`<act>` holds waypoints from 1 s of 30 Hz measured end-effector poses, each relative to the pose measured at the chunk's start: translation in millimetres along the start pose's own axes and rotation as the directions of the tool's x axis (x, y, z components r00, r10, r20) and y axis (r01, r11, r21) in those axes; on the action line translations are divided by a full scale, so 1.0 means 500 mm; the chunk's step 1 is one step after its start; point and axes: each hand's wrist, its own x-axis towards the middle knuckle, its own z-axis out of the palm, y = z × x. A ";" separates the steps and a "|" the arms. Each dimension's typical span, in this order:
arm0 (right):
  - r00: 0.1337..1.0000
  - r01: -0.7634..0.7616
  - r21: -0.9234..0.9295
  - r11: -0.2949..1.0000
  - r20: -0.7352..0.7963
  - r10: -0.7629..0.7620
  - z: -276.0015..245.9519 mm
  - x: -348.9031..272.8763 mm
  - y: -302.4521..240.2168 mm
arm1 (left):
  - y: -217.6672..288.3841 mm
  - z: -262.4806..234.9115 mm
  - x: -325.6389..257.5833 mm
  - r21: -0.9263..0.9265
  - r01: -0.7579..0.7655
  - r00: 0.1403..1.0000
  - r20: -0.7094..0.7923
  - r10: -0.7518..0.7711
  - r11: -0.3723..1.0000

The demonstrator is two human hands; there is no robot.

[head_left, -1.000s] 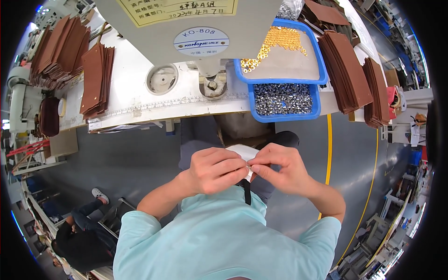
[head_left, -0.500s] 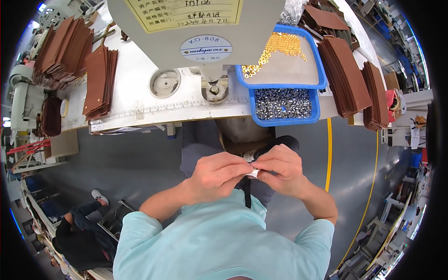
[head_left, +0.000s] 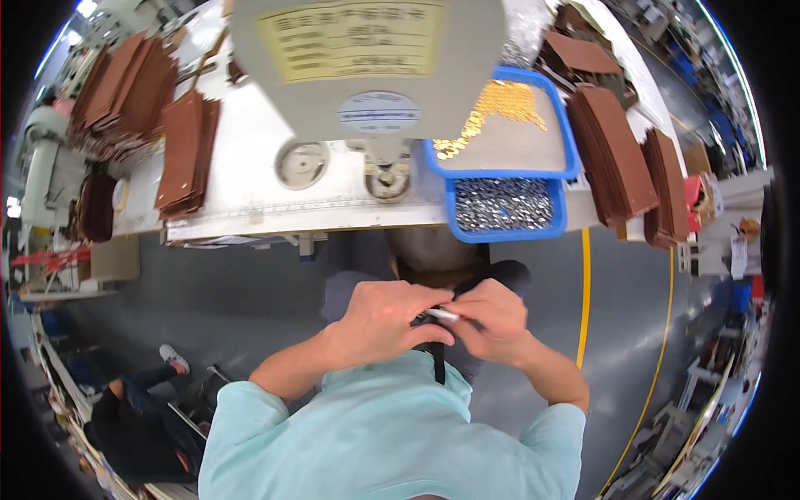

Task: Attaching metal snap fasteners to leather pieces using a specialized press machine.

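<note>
Small white piece (head_left: 443, 314): pinched between both hands, close to the body, above the lap, well apart from the bench.
Press machine (head_left: 367, 67): large grey head over the white bench (head_left: 250, 192), with a round die (head_left: 302, 163) below and left of it.
Brown leather pieces (head_left: 187, 150): stacked on the left of the bench, more stacks (head_left: 612, 154) on the right.
Blue tray (head_left: 504, 158): two parts, gold rivets (head_left: 492, 108) in the far one, silver rivets (head_left: 502, 203) in the near one.
Left hand (head_left: 385, 317): curled, fingers closed on the white piece from the left.
Right hand (head_left: 492, 321): closed on the other end of the same piece; a dark strap (head_left: 438, 362) hanging just below.
Step in hand: probably preparing or fitting the small piece, away from the machine.
Next move: seems to need a steady two-finger grip and then a reach forward to the bench.
</note>
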 end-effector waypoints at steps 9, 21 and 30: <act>0.635 -0.249 0.585 0.772 -0.503 0.586 0.020 -0.036 -0.005 | -0.074 0.045 -0.096 -0.582 0.286 0.952 0.085 -0.293 0.762; 0.832 -0.500 0.105 0.860 0.336 0.442 0.076 -0.033 0.015 | -0.182 -0.335 -0.224 -0.404 0.193 0.416 -0.792 -0.448 0.894; 0.806 -0.531 0.022 0.847 0.321 0.497 0.078 -0.082 0.026 | -0.373 -0.746 -0.172 -0.510 0.313 0.441 -0.669 -0.598 0.801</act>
